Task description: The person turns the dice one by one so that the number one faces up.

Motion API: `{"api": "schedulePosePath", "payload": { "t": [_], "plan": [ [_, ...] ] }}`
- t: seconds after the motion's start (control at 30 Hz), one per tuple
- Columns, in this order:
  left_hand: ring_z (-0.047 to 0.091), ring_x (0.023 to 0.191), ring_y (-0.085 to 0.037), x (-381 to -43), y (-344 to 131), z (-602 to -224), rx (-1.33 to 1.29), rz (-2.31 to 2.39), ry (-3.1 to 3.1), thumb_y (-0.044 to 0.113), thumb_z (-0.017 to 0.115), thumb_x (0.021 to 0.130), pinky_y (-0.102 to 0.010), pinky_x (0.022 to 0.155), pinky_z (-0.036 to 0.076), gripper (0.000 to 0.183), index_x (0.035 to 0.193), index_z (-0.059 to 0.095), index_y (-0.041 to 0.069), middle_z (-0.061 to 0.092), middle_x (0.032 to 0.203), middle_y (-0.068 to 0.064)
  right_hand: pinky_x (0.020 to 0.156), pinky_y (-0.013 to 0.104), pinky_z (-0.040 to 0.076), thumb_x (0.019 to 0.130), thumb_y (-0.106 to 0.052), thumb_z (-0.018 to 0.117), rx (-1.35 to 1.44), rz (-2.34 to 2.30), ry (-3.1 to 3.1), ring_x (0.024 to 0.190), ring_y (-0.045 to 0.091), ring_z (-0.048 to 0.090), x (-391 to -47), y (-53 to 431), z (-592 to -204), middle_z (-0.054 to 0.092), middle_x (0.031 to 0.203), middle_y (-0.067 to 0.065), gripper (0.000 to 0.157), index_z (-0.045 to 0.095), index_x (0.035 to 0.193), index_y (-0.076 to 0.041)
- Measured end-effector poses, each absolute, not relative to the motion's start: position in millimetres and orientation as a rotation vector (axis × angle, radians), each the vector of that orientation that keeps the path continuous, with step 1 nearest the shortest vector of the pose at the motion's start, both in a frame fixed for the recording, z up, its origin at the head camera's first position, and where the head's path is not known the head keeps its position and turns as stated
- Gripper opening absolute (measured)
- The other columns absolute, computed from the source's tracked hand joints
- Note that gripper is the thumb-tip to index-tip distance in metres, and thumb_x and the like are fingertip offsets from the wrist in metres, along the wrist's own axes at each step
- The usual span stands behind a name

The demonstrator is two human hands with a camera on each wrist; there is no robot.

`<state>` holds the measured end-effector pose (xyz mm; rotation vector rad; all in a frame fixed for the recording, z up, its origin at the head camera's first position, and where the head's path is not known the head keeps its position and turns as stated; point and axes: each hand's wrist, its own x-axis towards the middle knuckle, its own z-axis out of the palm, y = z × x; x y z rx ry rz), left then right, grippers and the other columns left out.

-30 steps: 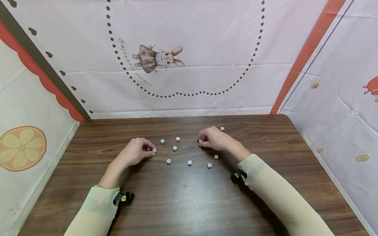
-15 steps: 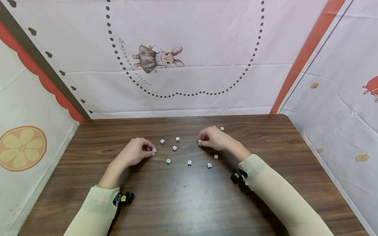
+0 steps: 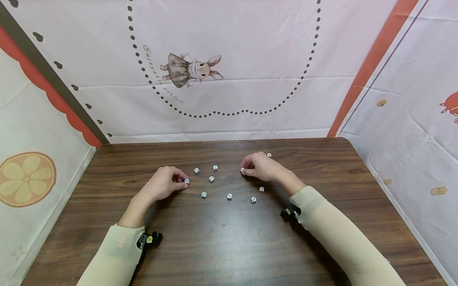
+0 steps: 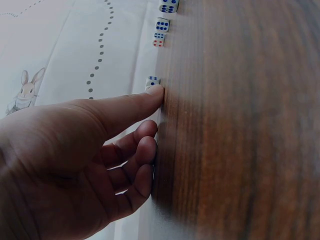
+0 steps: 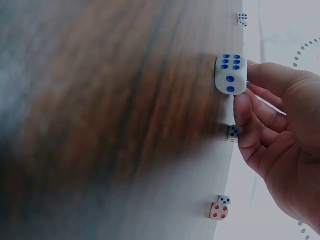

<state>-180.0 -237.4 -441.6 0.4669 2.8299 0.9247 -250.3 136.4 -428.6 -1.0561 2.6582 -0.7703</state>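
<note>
In the head view my left hand [image 3: 163, 183] is low over the table, pinching a white die [image 3: 187, 181] with blue pips between thumb and index finger. The left wrist view has the thumb covering part of a die [image 4: 152, 82], other fingers curled below. Further right, my right hand [image 3: 262, 167] pinches another die [image 3: 242, 170], mostly covered by the fingers. A die [image 5: 231, 75] showing six and two blue pips stands large before the right hand in the right wrist view; the head view has a die [image 3: 261, 189] just in front of that hand.
Several loose dice lie between and around the hands, among them one [image 3: 211, 179] in the middle, one [image 3: 229, 197] nearer the front and one [image 3: 269, 155] behind the right hand. The brown wooden table [image 3: 222, 250] meets a printed cloth wall [image 3: 243, 95] at the back.
</note>
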Motion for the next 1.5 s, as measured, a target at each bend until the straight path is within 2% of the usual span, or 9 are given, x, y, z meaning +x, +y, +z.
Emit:
{"api": "schedulePosePath", "payload": {
  "t": [0.53,0.77,1.0,1.2,1.5],
  "plan": [
    [0.057,0.077,-0.014,-179.4,-236.6,-440.0,0.467,0.922,2.834,0.014,0.084,0.093,-0.031,0.07,0.047,0.008,0.1,0.081,0.01,0.065,0.081,0.004,0.077,0.033,0.053,0.1,-0.014,0.074,-0.996,-0.773,2.636,0.078,0.008,0.063,-250.3,141.2,-427.1,0.072,0.084,-0.009,0.005,0.078,0.1,-0.011],
    [0.057,0.078,-0.014,-179.9,-236.7,-440.5,0.469,0.91,2.839,0.014,0.084,0.093,-0.031,0.071,0.047,0.007,0.099,0.081,0.011,0.065,0.082,0.004,0.075,0.031,0.052,0.098,-0.013,0.077,-1.011,-0.769,2.655,0.076,0.007,0.062,-251.0,140.9,-428.2,0.07,0.082,-0.007,0.006,0.078,0.102,-0.009],
    [0.057,0.078,-0.014,-179.8,-237.2,-441.3,0.464,0.913,2.84,0.015,0.084,0.093,-0.031,0.071,0.047,0.007,0.099,0.081,0.011,0.065,0.081,0.004,0.072,0.032,0.051,0.093,-0.023,0.084,-0.956,-0.716,2.749,0.072,0.009,0.06,-245.6,134.7,-425.4,0.067,0.076,-0.007,0.015,0.077,0.095,-0.01],
    [0.057,0.077,-0.014,-179.8,-237.1,-441.3,0.454,0.924,2.829,0.015,0.084,0.093,-0.031,0.069,0.047,0.008,0.099,0.081,0.011,0.065,0.081,0.004,0.069,0.03,0.05,0.093,-0.03,0.084,-0.883,-0.672,2.784,0.069,0.009,0.059,-244.5,129.0,-424.5,0.066,0.073,-0.007,0.021,0.077,0.092,-0.01],
    [0.057,0.076,-0.014,-178.3,-236.3,-440.3,0.457,0.922,2.838,0.014,0.084,0.092,-0.031,0.069,0.047,0.007,0.098,0.081,0.011,0.064,0.08,0.004,0.076,0.034,0.054,0.096,-0.019,0.079,-0.963,-0.597,2.772,0.078,0.011,0.062,-245.5,127.0,-425.6,0.069,0.082,-0.005,0.009,0.076,0.094,-0.011]
  ]
}}
